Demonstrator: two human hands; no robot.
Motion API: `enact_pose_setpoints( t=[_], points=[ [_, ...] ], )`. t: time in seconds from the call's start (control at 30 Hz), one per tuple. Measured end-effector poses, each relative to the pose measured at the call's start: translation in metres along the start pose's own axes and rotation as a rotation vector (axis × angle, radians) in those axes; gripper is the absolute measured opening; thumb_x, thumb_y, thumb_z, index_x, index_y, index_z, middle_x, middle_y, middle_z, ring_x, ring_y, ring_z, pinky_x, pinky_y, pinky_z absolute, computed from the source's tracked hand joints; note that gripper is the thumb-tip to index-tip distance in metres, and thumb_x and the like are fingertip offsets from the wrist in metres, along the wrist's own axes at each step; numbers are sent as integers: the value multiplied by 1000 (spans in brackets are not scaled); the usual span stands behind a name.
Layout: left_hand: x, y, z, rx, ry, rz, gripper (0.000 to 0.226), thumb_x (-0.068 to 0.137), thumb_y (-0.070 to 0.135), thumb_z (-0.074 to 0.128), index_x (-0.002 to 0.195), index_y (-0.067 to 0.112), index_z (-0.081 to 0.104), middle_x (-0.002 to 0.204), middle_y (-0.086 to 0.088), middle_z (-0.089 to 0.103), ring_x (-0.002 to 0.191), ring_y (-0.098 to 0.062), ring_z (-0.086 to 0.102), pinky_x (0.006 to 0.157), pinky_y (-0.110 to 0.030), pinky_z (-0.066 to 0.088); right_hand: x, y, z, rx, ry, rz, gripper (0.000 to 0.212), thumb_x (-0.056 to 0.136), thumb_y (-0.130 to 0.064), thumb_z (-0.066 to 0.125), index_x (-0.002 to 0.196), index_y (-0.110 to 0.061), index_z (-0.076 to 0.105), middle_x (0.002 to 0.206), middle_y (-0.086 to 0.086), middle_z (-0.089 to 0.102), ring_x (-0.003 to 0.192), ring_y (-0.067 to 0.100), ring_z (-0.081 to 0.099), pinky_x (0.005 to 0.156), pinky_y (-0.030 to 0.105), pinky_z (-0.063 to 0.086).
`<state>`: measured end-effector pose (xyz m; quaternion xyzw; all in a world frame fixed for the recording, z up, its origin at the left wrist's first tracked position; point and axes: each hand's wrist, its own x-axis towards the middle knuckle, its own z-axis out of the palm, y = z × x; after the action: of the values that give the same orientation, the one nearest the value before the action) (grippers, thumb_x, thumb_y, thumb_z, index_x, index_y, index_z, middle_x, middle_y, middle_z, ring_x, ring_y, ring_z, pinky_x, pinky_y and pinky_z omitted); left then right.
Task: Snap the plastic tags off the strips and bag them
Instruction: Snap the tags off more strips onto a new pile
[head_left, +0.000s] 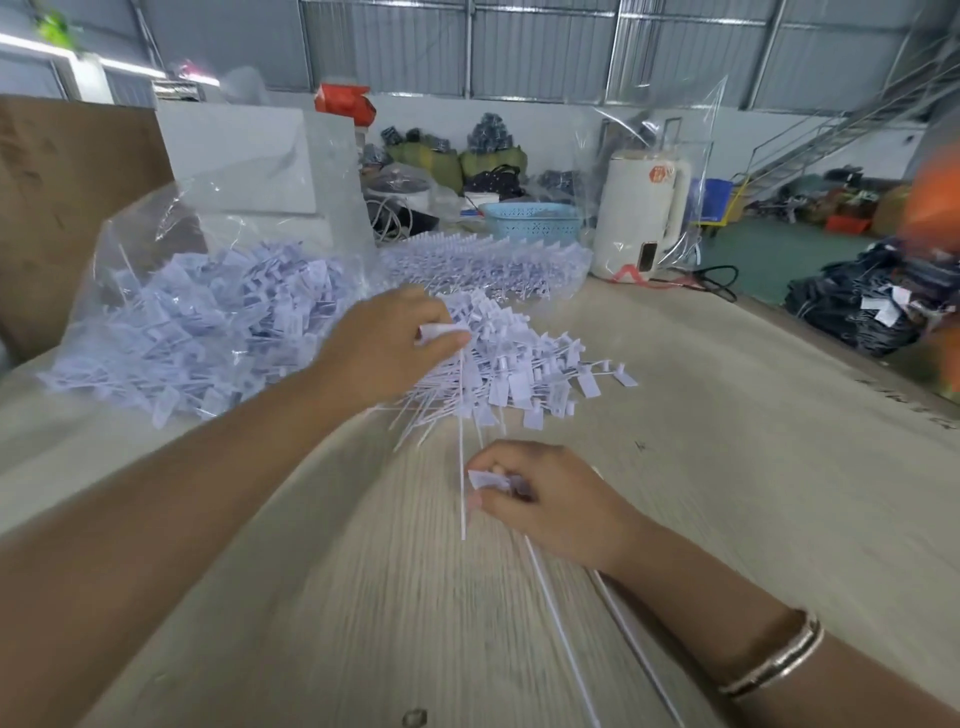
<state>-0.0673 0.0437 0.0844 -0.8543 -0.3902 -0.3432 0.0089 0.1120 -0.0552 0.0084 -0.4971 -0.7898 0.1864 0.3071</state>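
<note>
Over the pale wooden table (727, 467), the left hand (387, 345) pinches a white plastic tag (441, 331) while the right hand (545, 499) pinches another white tag (485, 479) beside the loose tag pile (519, 374).

Both bare forearms are extended over the worktop from its near edge. The left hand (387, 345) is reached further toward the far edge, knuckles up, with thumb and forefinger pinched together at the tips. The right hand (540, 499) is held nearer the near edge, back upward, its fingers curled inward and closed at the fingertips. A bangle (779, 657) is worn on the right wrist.
</note>
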Motion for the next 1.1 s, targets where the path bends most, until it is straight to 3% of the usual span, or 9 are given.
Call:
enact_pose_setpoints(
  t=[0.13, 0.23, 0.33, 0.47, 0.57, 0.63, 0.7, 0.87, 1.1],
  points=[
    [43, -7, 20, 83, -67, -67, 25, 90, 42, 56, 83, 19, 60, 87, 1, 49, 93, -24, 51, 81, -36, 37, 0, -1, 1, -11, 9, -9, 6, 85, -32, 62, 90, -34, 61, 77, -22, 59, 69, -7, 53, 64, 17, 42],
    [55, -11, 35, 386, -124, -122, 35, 91, 49, 50, 107, 21, 64, 117, -4, 53, 117, -26, 43, 94, -41, 30, -1, -2, 1, 5, 9, -12, 8, 85, -30, 62, 93, -32, 62, 80, -19, 60, 70, -6, 53, 69, 22, 46],
    [46, -5, 38, 387, -93, -153, 38, 91, 46, 51, 119, 21, 58, 131, -4, 46, 125, -26, 35, 100, -41, 26, -1, -4, 2, -16, 21, -11, 22, 85, -36, 62, 106, -31, 57, 75, -15, 53, 68, 3, 50, 73, 32, 48],
    [-2, 25, 27, -66, 25, -12, 29, 90, 46, 49, 90, 22, 65, 94, 6, 61, 96, -17, 52, 83, -38, 42, 1, -8, 0, 45, 83, -2, 39, 86, -36, 63, 117, -25, 41, 76, -6, 54, 69, 11, 53, 74, 38, 47],
    [-50, 44, 15, -183, -171, -163, 43, 77, 67, 34, 69, 29, 53, 62, 12, 55, 62, -6, 52, 58, -30, 40, 1, -13, 0, 65, 122, -33, 49, 85, -28, 66, 122, -19, 36, 80, 1, 61, 72, 14, 58, 70, 36, 47],
    [-75, 48, 19, -146, -338, -248, 41, 80, 67, 35, 66, 32, 49, 59, 10, 55, 58, -5, 52, 55, -28, 36, 0, -17, 3, 37, 103, -53, 53, 85, -29, 65, 127, -22, 33, 79, -12, 60, 71, 4, 58, 68, 24, 46],
    [-88, 50, 28, -228, -363, -268, 35, 89, 51, 42, 60, 34, 51, 58, 7, 56, 56, -6, 52, 58, -31, 40, -2, -20, 5, -23, 74, -76, 54, 85, -30, 65, 128, -24, 34, 74, -18, 53, 68, -2, 54, 64, 16, 39],
    [-96, 38, 32, -462, -278, -316, 46, 95, 26, 51, 49, 28, 52, 48, 11, 53, 50, 1, 48, 57, -18, 37, -5, -21, -3, -83, 37, -110, 40, 83, -35, 66, 117, -23, 52, 99, -10, 64, 95, 7, 59, 85, 31, 44],
    [-101, 31, 31, -542, -310, -300, 37, 95, 21, 52, 59, 27, 56, 54, 16, 57, 54, 2, 50, 58, -16, 36, -8, -14, -11, -164, 16, -55, 13, 84, -34, 64, 94, -27, 59, 70, -16, 52, 61, 1, 47, 59, 24, 39]
  ],
)
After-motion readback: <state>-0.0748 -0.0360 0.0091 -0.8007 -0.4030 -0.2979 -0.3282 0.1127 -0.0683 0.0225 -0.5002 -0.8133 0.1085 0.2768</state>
